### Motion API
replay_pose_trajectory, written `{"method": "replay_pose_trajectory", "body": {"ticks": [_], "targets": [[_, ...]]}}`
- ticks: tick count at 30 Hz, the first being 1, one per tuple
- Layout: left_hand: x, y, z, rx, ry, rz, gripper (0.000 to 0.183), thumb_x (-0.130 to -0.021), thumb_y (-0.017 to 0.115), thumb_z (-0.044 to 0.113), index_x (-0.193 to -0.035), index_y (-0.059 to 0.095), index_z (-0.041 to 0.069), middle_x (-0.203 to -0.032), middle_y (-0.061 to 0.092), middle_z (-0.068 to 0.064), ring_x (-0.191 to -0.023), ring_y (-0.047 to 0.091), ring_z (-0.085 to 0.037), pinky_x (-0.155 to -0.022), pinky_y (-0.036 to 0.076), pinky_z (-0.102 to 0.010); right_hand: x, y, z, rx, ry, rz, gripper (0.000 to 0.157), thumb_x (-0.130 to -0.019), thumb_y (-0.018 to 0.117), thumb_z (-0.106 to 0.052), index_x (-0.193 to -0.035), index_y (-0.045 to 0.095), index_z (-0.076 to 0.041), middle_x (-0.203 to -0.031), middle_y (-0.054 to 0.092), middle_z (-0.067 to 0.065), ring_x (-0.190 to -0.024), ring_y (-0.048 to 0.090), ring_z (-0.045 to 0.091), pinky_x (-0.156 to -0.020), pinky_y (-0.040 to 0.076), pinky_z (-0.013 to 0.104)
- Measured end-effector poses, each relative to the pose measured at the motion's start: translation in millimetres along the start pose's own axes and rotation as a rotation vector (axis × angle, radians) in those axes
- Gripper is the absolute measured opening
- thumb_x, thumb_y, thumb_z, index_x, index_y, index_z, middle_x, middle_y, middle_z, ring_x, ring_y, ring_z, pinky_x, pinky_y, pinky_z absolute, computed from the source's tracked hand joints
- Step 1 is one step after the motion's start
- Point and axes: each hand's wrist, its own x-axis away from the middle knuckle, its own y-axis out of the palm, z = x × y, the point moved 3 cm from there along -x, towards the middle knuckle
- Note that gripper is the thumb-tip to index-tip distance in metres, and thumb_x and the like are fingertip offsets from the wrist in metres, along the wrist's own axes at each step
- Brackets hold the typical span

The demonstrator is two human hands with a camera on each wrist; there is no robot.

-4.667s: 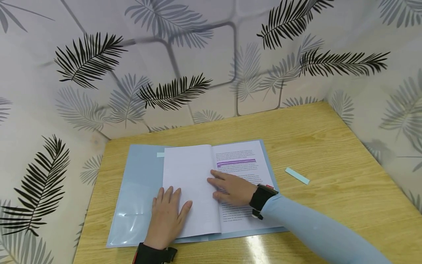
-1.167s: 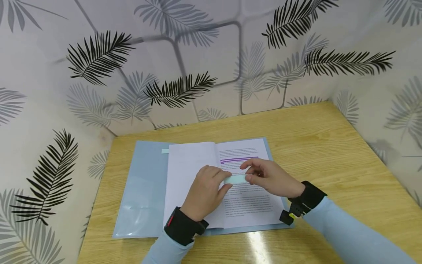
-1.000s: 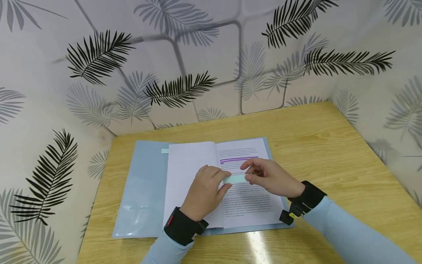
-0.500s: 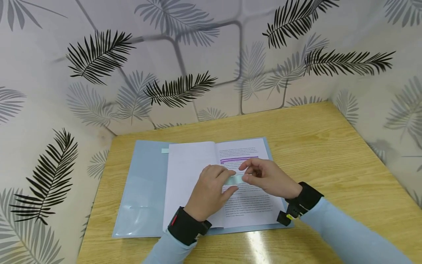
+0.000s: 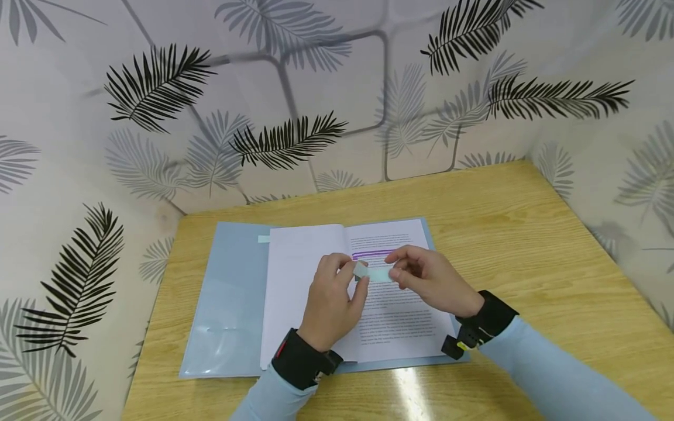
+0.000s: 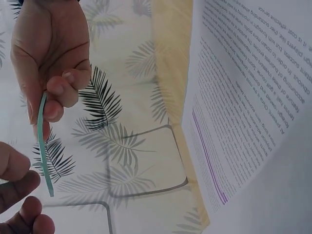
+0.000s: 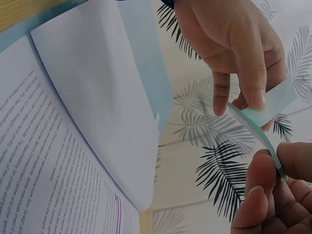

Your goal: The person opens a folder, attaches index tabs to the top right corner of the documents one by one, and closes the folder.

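Above the right page, both hands hold a narrow pad of pale green sticky notes [image 5: 380,274]. My left hand [image 5: 330,305] pinches its left end, where a corner of a sheet [image 5: 360,269] stands folded up. My right hand [image 5: 438,283] grips the other end between thumb and curled fingers. In the right wrist view, the lifted sheet [image 7: 277,103] angles away from the pad's thin edge [image 7: 265,140] beside the left thumb. From the left wrist view the pad [image 6: 43,146] appears edge-on and slightly bowed, clear of the paper.
Beneath the hands lies an open document [image 5: 395,327] with purple underlining [image 5: 374,253], its left page [image 5: 300,245] blank, in a light blue folder [image 5: 226,292]. A pale green tab [image 5: 264,239] sticks out at the left page's edge. The wooden table [image 5: 500,234] meets a leaf-patterned wall covering.
The pad, lying on the table right of the document at first, is now in both hands. In the last half second it rose slightly, and a sheet's left end folded up at my left fingers.
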Motion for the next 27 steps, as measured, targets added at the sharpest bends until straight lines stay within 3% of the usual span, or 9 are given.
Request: {"method": "replay_pose_trajectory", "body": {"ticks": [6,13,16,22,24,27], "targets": [[1.6,1.4,2.3,0.098,-0.067,0.091,0.011,-0.089,0.065,0.013,-0.093,0.069,0.003,-0.086,0.067,-0.004,-0.079,0.064,-0.013,-0.069,0.053,-0.024,1,4.3,-6,0.056,-0.059,0.081,0.021,-0.092,0.064,-0.009,-0.112,0.062,-0.005,-0.086,0.065,0.001,-0.066,0.063,0.017,-0.06,0.053,0.028],[1.8,7.7,9.8,0.157,0.033,0.133,0.008,-0.086,0.068,0.006,-0.093,0.07,0.006,-0.092,0.071,-0.004,-0.088,0.068,-0.013,-0.079,0.053,-0.025,-1,13.0,-8,0.099,-0.142,0.075,0.019,-0.092,0.065,-0.013,-0.111,0.064,-0.008,-0.092,0.066,-0.001,-0.068,0.06,0.014,-0.057,0.05,0.025],[3.0,10.2,11.2,0.174,0.065,0.129,0.014,-0.088,0.068,0.016,-0.098,0.07,0.006,-0.096,0.071,-0.003,-0.093,0.067,-0.014,-0.083,0.053,-0.027,-2,13.9,-10,0.152,-0.197,0.114,0.013,-0.093,0.065,-0.013,-0.105,0.066,-0.01,-0.089,0.066,-0.004,-0.068,0.056,0.012,-0.058,0.048,0.024],[6.3,12.6,10.0,0.206,0.059,0.137,0.049,-0.097,0.044,0.051,-0.092,0.069,0.008,-0.085,0.07,-0.001,-0.082,0.067,-0.014,-0.071,0.053,-0.027,-2,12.8,-14,0.418,-0.364,0.25,0.01,-0.085,0.072,-0.006,-0.094,0.068,-0.011,-0.086,0.067,-0.003,-0.071,0.059,0.007,-0.062,0.052,0.027],[6.7,13.0,9.3,0.205,0.018,0.144,0.051,-0.099,0.04,0.05,-0.085,0.068,0.01,-0.078,0.068,0.0,-0.074,0.065,-0.012,-0.065,0.052,-0.026,-1,13.7,-15,0.524,-0.43,0.286,0.011,-0.082,0.074,-0.007,-0.092,0.068,-0.009,-0.086,0.068,-0.001,-0.073,0.062,0.008,-0.063,0.054,0.028],[6.8,14.8,8.4,0.208,-0.055,0.135,0.041,-0.098,0.048,0.041,-0.08,0.068,0.011,-0.073,0.067,0.002,-0.069,0.063,-0.01,-0.06,0.051,-0.025,0,16.6,-18,0.622,-0.516,0.304,0.01,-0.082,0.075,-0.011,-0.089,0.068,-0.009,-0.083,0.068,0.001,-0.072,0.065,0.011,-0.062,0.054,0.028]]}}
